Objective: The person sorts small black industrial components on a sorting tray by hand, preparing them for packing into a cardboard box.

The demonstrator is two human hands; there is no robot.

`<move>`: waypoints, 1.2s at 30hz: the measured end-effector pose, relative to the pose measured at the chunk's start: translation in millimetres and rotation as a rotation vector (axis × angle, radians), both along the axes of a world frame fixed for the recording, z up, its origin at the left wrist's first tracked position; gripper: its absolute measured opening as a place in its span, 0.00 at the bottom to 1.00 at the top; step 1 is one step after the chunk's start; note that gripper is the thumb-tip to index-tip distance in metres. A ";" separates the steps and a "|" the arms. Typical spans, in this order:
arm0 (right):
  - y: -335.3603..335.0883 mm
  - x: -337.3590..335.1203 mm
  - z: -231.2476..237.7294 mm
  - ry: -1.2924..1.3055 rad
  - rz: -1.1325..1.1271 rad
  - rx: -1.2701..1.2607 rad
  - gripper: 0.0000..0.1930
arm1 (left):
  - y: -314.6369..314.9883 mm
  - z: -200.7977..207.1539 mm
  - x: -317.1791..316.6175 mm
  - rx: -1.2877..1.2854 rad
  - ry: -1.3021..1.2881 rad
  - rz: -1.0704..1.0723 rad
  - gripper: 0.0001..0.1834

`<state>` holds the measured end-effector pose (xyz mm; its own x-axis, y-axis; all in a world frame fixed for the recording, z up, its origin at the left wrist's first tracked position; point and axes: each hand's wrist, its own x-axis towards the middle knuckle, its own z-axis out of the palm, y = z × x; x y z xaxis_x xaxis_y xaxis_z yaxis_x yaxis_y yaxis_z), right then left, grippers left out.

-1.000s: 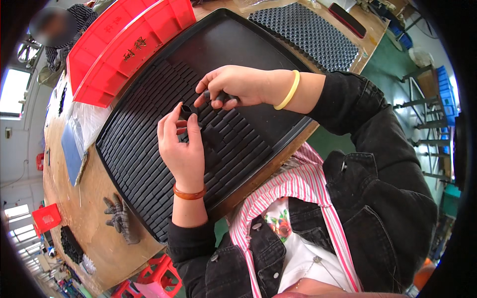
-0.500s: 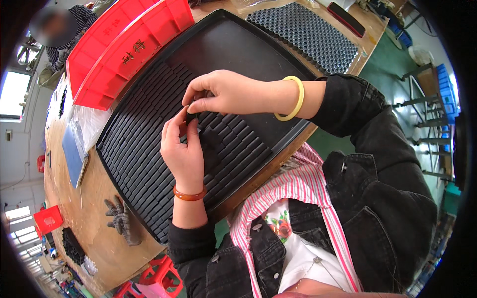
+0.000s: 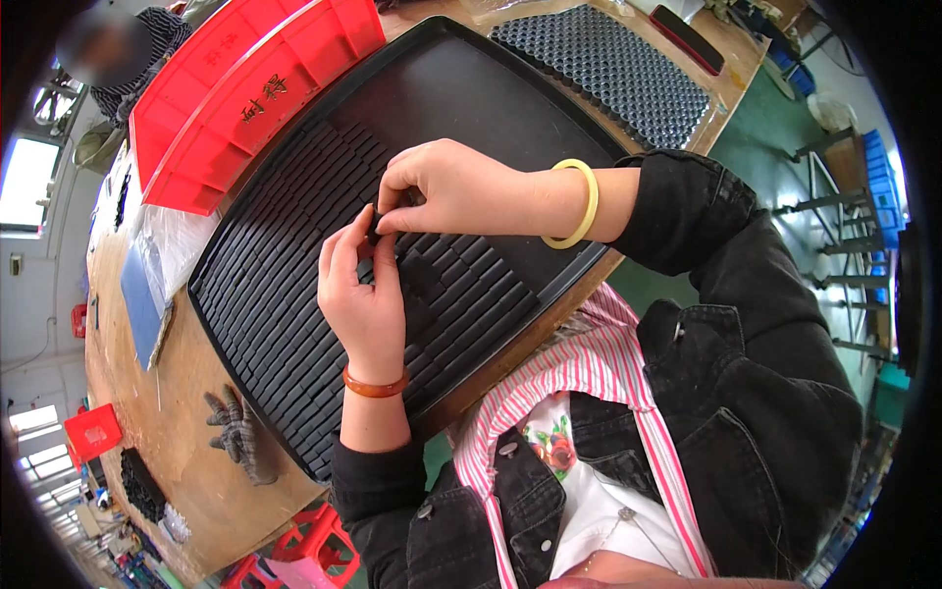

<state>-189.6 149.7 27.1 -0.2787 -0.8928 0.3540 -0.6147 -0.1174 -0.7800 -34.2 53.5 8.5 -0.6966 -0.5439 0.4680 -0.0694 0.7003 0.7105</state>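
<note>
- Red bin (image 3: 314, 61), outer wall facing the work: two dark characters (image 3: 265, 99), bold brush-like strokes, side by side, running at a slant with the wall.
- Same red plastic, beyond the pale rim line: second short marking (image 3: 221, 49), also characters, darker red on red, smaller and fainter, low contrast, strokes too soft to make out cleanly.
</note>
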 end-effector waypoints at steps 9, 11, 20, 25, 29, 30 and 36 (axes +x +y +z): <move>-4.1 -20.8 6.7 -0.951 0.024 0.304 0.13 | 0.3 3.6 2.6 0.219 0.034 0.021 0.16; -4.5 -20.6 5.4 -1.016 0.054 0.306 0.12 | -0.4 2.1 2.6 0.504 0.137 -0.030 0.15; -34.5 -55.3 -11.1 -0.803 -0.099 0.333 0.12 | 1.1 3.2 2.0 0.531 0.180 0.008 0.14; -98.8 -102.0 -40.1 -0.615 -0.330 0.300 0.12 | -1.1 1.2 5.7 0.479 0.161 0.026 0.13; -127.0 -111.8 -44.3 -0.542 -0.448 0.342 0.13 | 1.5 1.6 4.0 0.457 0.150 0.025 0.13; -131.1 -110.9 -44.8 -0.514 -0.457 0.370 0.12 | 1.6 2.3 4.8 0.464 0.150 0.015 0.13; -154.8 -119.6 -54.1 -0.083 -0.357 0.631 0.15 | -0.1 1.3 4.9 0.452 0.140 0.007 0.11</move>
